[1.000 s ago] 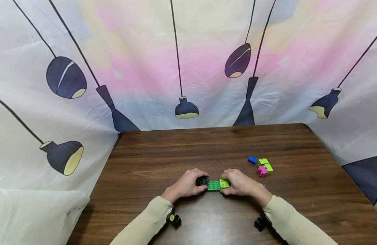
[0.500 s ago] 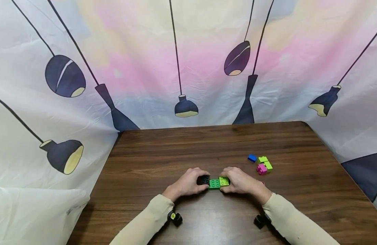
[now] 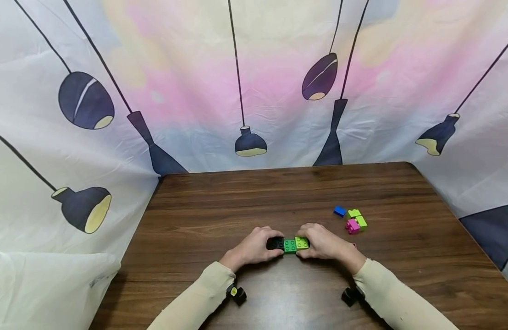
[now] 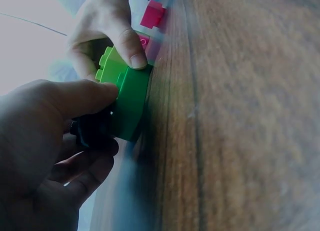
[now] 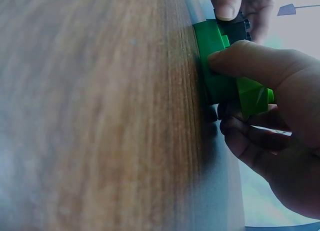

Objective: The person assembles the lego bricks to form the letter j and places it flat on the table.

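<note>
Left hand grips black brick, right hand lime brick; wrist view shows both atop a green brick. Loose bricks lie right of it on the table.

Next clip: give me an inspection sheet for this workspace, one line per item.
Surface: dark wooden table, on which both hands work.
Job's things: black brick, green brick and lime brick in one row.
Clutter: blue brick, lime pair, pink brick to the right, apart.
Grippers: left hand grips the black end; right hand grips the lime end.
Cables: nothing seen.
Surroundings: lamp-print cloth behind and beside.
</note>
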A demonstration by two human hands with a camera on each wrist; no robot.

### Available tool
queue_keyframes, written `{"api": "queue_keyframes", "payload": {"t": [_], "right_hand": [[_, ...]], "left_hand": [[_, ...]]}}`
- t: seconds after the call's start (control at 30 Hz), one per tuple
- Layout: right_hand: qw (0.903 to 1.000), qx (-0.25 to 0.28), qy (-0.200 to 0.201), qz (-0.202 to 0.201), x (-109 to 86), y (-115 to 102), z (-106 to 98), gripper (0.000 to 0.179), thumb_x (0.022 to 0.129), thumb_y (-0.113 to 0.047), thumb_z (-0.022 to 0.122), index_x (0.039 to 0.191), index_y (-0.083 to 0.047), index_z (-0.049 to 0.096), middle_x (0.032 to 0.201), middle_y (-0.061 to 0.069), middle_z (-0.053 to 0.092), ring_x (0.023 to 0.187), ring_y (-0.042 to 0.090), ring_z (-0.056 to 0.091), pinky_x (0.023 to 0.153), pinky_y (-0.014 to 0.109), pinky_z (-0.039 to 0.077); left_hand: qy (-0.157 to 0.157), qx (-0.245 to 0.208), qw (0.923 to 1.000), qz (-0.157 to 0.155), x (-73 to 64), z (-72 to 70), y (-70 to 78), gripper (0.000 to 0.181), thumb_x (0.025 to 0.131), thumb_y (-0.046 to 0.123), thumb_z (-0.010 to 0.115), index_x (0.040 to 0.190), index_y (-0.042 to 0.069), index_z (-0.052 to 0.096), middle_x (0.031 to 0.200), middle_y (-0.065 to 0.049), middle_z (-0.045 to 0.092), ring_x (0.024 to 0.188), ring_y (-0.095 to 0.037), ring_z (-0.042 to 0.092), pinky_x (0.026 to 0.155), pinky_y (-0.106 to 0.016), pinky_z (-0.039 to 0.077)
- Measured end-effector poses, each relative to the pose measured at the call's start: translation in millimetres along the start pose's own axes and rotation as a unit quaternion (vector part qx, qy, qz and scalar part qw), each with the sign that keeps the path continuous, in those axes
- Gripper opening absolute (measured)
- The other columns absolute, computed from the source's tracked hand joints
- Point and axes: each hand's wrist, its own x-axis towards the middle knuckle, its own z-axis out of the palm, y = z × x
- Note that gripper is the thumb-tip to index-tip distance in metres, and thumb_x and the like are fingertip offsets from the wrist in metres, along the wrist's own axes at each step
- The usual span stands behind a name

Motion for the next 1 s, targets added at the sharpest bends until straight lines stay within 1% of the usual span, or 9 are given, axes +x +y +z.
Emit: {"api": "queue_keyframes", "payload": {"t": [0.2, 0.37, 0.53, 0.63, 0.8, 1.0], "right_hand": [[1.0000, 0.007, -0.006, 0.003, 0.0, 1, 0, 0.027, 0.080, -0.030, 0.078, 0.096, -0.010, 0.069, 0.083, -0.009, 0.056, 0.072, 0.002, 0.047, 0.062, 0.020, 0.042], [1.0000, -0.001, -0.004, 0.005, -0.2, 1, 1, 0.029, 0.079, -0.031, 0.079, 0.096, -0.011, 0.069, 0.084, -0.010, 0.057, 0.072, 0.002, 0.048, 0.063, 0.020, 0.042], [0.9999, 0.002, -0.004, 0.010, -0.9, 0, 2, 0.028, 0.079, -0.032, 0.079, 0.096, -0.012, 0.068, 0.084, -0.010, 0.056, 0.072, 0.002, 0.047, 0.063, 0.021, 0.042], [0.9999, 0.003, -0.005, 0.010, -1.1, -1, 2, 0.028, 0.079, -0.033, 0.079, 0.095, -0.013, 0.068, 0.084, -0.011, 0.056, 0.072, 0.002, 0.047, 0.063, 0.020, 0.042], [0.9999, 0.003, -0.004, 0.009, -1.7, 0, 1, 0.027, 0.078, -0.031, 0.080, 0.093, -0.013, 0.068, 0.083, -0.010, 0.056, 0.071, 0.002, 0.047, 0.063, 0.021, 0.041], [0.9999, 0.006, -0.010, 0.011, 0.1, 1, 0, 0.029, 0.079, -0.032, 0.079, 0.095, -0.012, 0.068, 0.085, -0.008, 0.057, 0.073, 0.003, 0.048, 0.064, 0.022, 0.042]], "left_hand": [[0.003, 0.006, 0.9999, -0.010, 0.3, 1.2, 0.8, 0.038, 0.084, 0.028, 0.077, 0.117, 0.010, 0.069, 0.097, 0.000, 0.068, 0.085, -0.006, 0.060, 0.074, -0.017, 0.049], [0.000, 0.003, 0.9998, -0.020, 1.8, 1.8, 0.3, 0.038, 0.082, 0.028, 0.078, 0.115, 0.012, 0.070, 0.099, 0.000, 0.070, 0.086, -0.006, 0.062, 0.072, -0.015, 0.049], [-0.011, -0.016, 0.9989, -0.044, 4.1, 2.1, 1.3, 0.036, 0.082, 0.026, 0.079, 0.114, 0.012, 0.071, 0.103, 0.000, 0.072, 0.088, -0.005, 0.063, 0.073, -0.015, 0.049], [-0.018, -0.025, 0.9980, -0.055, 5.4, 2.5, 2.3, 0.035, 0.080, 0.026, 0.080, 0.112, 0.012, 0.071, 0.102, 0.001, 0.072, 0.088, -0.005, 0.062, 0.073, -0.016, 0.049], [-0.021, -0.019, 0.9980, -0.057, 9.0, 3.5, 4.3, 0.034, 0.079, 0.027, 0.081, 0.109, 0.014, 0.073, 0.097, 0.004, 0.070, 0.085, -0.004, 0.060, 0.073, -0.015, 0.047], [-0.021, 0.001, 0.9975, -0.067, 10.9, 2.4, 4.8, 0.034, 0.076, 0.029, 0.083, 0.105, 0.014, 0.074, 0.094, 0.005, 0.069, 0.083, -0.004, 0.059, 0.072, -0.015, 0.047]]}}
